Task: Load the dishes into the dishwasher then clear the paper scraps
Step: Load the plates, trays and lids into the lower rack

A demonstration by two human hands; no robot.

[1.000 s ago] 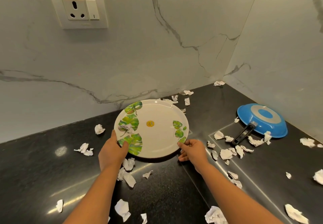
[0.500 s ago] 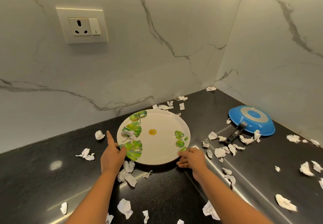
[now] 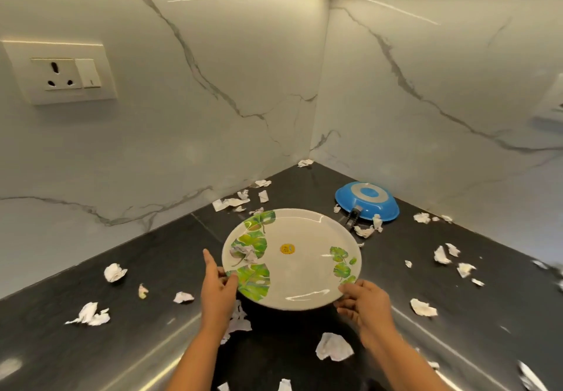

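Both forearms reach forward. The left hand (image 3: 217, 291) pinches the plate (image 3: 304, 271) rim at 8 o'clock, index finger straight — the right hand (image 3: 364, 302) grips at 5 o'clock.

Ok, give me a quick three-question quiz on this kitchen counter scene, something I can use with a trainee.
1. True or false: the left hand and the right hand both hold the plate by its rim.
2. What lies on the plate? A) a crumpled paper scrap B) a spoon C) a cup
3. Fill in: the blue pan lies ______ on the counter, with its base facing up.

Key: 1 true; 2 A; 3 upside down.
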